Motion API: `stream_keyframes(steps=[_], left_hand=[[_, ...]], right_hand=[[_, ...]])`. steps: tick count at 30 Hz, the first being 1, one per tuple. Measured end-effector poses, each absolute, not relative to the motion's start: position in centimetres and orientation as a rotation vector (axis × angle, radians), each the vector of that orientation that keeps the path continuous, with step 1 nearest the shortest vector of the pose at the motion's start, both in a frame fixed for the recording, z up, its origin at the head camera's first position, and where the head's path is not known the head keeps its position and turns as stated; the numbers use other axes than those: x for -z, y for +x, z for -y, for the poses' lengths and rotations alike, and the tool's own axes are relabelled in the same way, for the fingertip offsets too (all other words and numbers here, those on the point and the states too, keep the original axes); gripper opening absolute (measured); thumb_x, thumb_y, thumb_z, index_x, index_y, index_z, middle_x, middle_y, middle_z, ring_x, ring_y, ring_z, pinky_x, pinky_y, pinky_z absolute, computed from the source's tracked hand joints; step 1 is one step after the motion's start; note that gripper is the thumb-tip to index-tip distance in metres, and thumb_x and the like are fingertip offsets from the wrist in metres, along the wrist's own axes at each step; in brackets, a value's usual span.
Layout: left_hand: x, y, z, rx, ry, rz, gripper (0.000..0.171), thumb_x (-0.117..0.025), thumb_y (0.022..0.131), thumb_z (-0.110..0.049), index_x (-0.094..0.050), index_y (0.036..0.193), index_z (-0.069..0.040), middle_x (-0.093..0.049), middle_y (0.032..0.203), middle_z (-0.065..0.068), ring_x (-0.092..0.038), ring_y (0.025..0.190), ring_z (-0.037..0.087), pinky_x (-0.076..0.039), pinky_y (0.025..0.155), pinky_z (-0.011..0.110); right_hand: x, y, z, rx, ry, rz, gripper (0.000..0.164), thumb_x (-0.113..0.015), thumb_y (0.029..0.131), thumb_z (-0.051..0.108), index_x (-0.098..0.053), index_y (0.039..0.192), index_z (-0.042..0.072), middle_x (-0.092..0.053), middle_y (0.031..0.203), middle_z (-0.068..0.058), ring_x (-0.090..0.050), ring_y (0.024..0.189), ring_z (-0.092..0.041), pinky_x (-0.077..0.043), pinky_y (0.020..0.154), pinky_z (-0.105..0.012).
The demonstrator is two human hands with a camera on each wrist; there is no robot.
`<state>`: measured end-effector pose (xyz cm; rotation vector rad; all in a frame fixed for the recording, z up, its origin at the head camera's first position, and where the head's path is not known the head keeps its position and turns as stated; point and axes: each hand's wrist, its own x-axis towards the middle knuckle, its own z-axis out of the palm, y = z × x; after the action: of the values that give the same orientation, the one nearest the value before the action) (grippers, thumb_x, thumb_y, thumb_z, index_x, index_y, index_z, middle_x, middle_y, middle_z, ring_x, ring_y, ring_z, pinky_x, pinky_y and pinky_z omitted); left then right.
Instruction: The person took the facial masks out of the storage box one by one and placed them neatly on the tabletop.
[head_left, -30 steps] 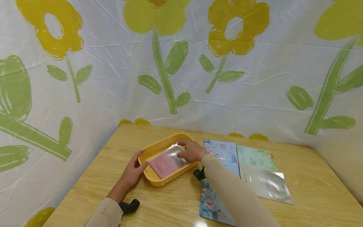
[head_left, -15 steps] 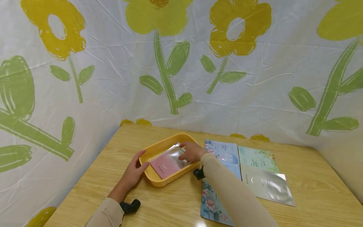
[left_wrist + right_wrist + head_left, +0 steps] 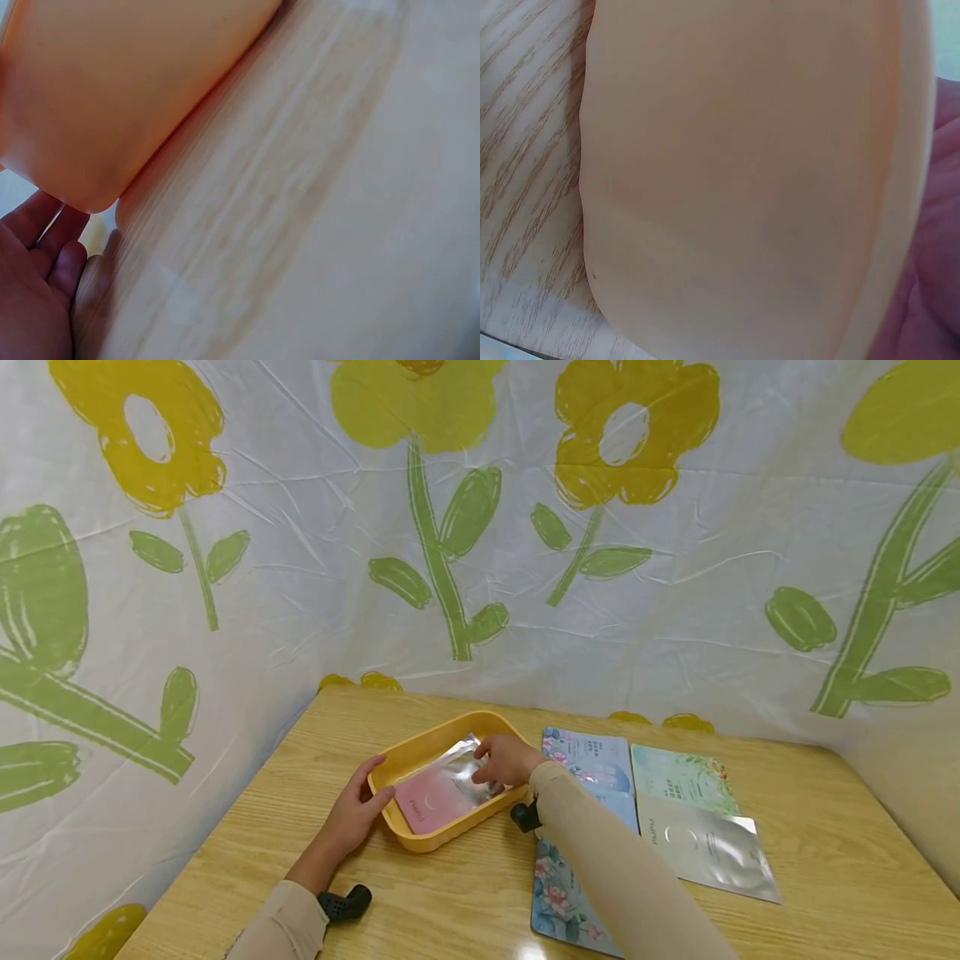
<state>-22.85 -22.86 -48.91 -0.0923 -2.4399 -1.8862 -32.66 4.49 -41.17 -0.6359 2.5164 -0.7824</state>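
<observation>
A yellow plastic bin [image 3: 450, 836] sits slanted on the table, with a pink-and-silver face mask packet [image 3: 431, 800] lying in it. My left hand [image 3: 354, 810] grips the bin's left end, thumb over the rim and fingers outside. In the left wrist view, fingers of the left hand [image 3: 34, 270] show beside the corner of the bin [image 3: 120, 97]. Reaching over the right rim, my right hand [image 3: 512, 760] holds the packet's silver end with curled fingers. The wall of the bin [image 3: 727, 180] hides most of the right hand [image 3: 934, 247] in the right wrist view.
Right of the bin lie a blue floral packet [image 3: 588, 753], a green packet [image 3: 678, 779] and a silver packet [image 3: 705, 852]. Another blue floral packet [image 3: 564, 897] is partly under the right sleeve [image 3: 615, 868]. A flower-printed cloth [image 3: 517, 635] hangs behind the wooden table [image 3: 420, 902].
The packet in the bin has shifted and turned slightly, its pink end now a little further left. Both hands stay nearly where they were.
</observation>
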Motion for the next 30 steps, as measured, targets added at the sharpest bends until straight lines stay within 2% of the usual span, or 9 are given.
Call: stream_keyframes(steps=[6,10,13,15,20,23,27,30], left_hand=[[48.96,-22.9,22.98,1.875,-0.09,2.45,0.062,-0.06,0.102,-0.018,-0.031,0.155,-0.009,-0.029,0.159,0.021,-0.037,0.141,0.035,-0.03,0.113,0.045],[48.96,-22.91,22.98,1.873,-0.092,2.452,0.062,-0.06,0.102,-0.018,-0.031,0.155,-0.009,-0.029,0.159,0.021,-0.037,0.141,0.035,-0.03,0.113,0.045],[48.89,-22.86,22.93,1.871,-0.093,2.454,0.061,-0.061,0.102,-0.019,-0.032,0.154,-0.009,-0.03,0.159,0.02,-0.037,0.141,0.034,-0.03,0.113,0.044],[48.86,-22.83,22.89,1.874,-0.094,2.451,0.06,-0.061,0.101,-0.02,-0.033,0.154,-0.01,-0.031,0.158,0.02,-0.038,0.14,0.034,-0.03,0.112,0.045],[48.88,-22.88,22.82,1.875,-0.098,2.442,0.059,-0.061,0.102,-0.019,-0.034,0.154,-0.01,-0.033,0.157,0.02,-0.041,0.138,0.034,-0.033,0.111,0.043],[48.91,-22.93,22.84,1.861,-0.102,2.449,0.059,-0.06,0.102,-0.018,-0.034,0.154,-0.009,-0.034,0.156,0.02,-0.043,0.137,0.034,-0.034,0.11,0.041],[48.91,-22.92,22.83,1.875,-0.106,2.441,0.059,-0.061,0.102,-0.019,-0.034,0.154,-0.009,-0.034,0.157,0.02,-0.042,0.137,0.034,-0.034,0.11,0.043],[48.96,-22.85,22.82,1.879,-0.096,2.437,0.059,-0.061,0.101,-0.019,-0.035,0.153,-0.01,-0.034,0.156,0.019,-0.042,0.138,0.033,-0.033,0.111,0.043]], right_hand=[[41.12,-32.7,-4.45,0.801,-0.626,-2.52,0.041,-0.076,0.09,0.021,-0.065,0.126,0.004,-0.064,0.098,-0.002,-0.055,0.073,-0.016,-0.048,0.063,-0.028],[41.22,-32.81,-4.37,0.829,-0.6,-2.511,0.039,-0.077,0.089,0.022,-0.067,0.124,0.008,-0.062,0.102,-0.003,-0.055,0.077,-0.018,-0.048,0.064,-0.028],[41.33,-32.88,-4.3,0.857,-0.602,-2.497,0.038,-0.078,0.088,0.022,-0.068,0.124,0.011,-0.062,0.11,-0.005,-0.055,0.086,-0.02,-0.049,0.071,-0.031],[41.45,-32.93,-4.28,0.863,-0.624,-2.495,0.039,-0.078,0.088,0.022,-0.069,0.124,0.013,-0.062,0.118,-0.007,-0.055,0.095,-0.022,-0.049,0.082,-0.034],[41.37,-32.98,-4.47,0.962,-0.668,-2.466,0.039,-0.078,0.086,0.018,-0.068,0.124,0.012,-0.06,0.122,-0.009,-0.051,0.105,-0.024,-0.044,0.098,-0.04],[41.2,-32.93,-4.74,1.045,-0.685,-2.429,0.039,-0.078,0.085,0.015,-0.068,0.123,0.01,-0.058,0.119,-0.008,-0.05,0.103,-0.024,-0.045,0.094,-0.037],[41.26,-33.0,-5.0,1.103,-0.713,-2.354,0.04,-0.077,0.085,0.011,-0.067,0.123,0.009,-0.059,0.116,-0.008,-0.056,0.09,-0.021,-0.05,0.079,-0.032],[41.37,-33.04,-5.17,1.114,-0.734,-2.301,0.041,-0.077,0.086,0.011,-0.066,0.125,0.009,-0.061,0.119,-0.007,-0.06,0.083,-0.018,-0.052,0.074,-0.03]])
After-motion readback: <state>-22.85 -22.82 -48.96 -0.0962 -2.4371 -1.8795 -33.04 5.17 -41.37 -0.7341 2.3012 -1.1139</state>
